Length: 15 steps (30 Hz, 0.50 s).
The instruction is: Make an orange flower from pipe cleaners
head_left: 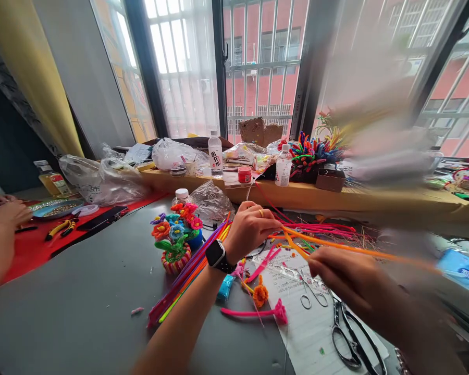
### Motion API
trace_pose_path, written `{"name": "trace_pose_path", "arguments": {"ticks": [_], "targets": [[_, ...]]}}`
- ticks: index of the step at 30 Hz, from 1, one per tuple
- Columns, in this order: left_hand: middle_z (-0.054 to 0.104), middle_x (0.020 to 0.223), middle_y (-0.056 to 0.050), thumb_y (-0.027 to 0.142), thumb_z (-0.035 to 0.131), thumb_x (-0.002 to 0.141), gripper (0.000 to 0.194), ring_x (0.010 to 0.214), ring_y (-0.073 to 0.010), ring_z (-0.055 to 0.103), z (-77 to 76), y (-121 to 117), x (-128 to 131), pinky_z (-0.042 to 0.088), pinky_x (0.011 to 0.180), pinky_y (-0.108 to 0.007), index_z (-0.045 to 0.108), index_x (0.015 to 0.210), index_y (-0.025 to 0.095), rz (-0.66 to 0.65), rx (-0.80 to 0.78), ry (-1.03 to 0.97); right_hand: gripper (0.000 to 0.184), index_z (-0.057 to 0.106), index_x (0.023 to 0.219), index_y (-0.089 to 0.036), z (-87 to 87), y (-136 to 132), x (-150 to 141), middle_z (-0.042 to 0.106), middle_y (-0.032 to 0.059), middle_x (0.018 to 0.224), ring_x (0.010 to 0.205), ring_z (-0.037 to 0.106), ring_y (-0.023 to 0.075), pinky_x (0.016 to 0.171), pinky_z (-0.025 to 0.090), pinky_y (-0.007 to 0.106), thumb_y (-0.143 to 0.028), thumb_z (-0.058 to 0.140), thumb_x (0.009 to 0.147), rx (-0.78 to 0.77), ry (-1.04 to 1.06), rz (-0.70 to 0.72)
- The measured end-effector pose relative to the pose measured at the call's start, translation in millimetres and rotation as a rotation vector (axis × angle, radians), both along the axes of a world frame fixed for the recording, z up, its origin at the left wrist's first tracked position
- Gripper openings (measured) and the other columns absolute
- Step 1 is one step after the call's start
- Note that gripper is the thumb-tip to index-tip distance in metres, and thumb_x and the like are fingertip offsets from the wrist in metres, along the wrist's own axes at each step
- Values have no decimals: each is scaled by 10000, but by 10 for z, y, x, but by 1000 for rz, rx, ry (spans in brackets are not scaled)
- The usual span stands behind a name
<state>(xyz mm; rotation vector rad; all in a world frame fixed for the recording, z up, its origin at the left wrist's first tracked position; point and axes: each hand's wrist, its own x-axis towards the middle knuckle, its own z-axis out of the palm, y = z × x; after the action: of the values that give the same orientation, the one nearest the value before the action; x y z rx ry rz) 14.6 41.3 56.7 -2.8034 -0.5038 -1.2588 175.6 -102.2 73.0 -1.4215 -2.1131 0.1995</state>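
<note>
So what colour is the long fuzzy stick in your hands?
Orange; the pipe cleaner shows best in the head view.

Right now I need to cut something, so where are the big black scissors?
In the head view, the black scissors lie lower right on the white paper sheet, just below the right hand.

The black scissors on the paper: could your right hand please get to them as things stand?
Probably yes: the black scissors lie uncovered just below the right hand, though it grips an orange pipe cleaner.
</note>
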Motion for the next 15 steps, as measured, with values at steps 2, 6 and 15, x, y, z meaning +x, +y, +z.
{"name": "trace_pose_path", "arguments": {"ticks": [2, 6, 15], "targets": [[666, 708, 28, 276, 556, 771, 138, 648, -94, 523, 36, -36, -2, 303, 805, -291, 686, 746, 237, -87, 10, 109, 259, 507, 704, -195, 37, -37, 34, 540, 3, 588, 509, 479, 101, 477, 370, 195, -315, 344, 865, 44, 49, -13], [664, 685, 19, 250, 569, 763, 133, 624, -77, 524, 109, -95, -11, 317, 817, -269, 694, 726, 221, -276, -101, 233, 274, 537, 695, -193, 36, -72, 108, 515, -9, 538, 458, 448, 88, 407, 334, 185, -355, 379, 849, 69, 186, -104], [650, 654, -44, 279, 608, 715, 128, 632, -109, 571, 260, -165, -176, 432, 709, -248, 708, 723, 198, -757, -573, 117, 385, 463, 568, -188, -22, -17, 369, 353, -49, 427, 382, 304, 67, 380, 286, 190, -458, 376, 829, -85, 415, -175]]}}
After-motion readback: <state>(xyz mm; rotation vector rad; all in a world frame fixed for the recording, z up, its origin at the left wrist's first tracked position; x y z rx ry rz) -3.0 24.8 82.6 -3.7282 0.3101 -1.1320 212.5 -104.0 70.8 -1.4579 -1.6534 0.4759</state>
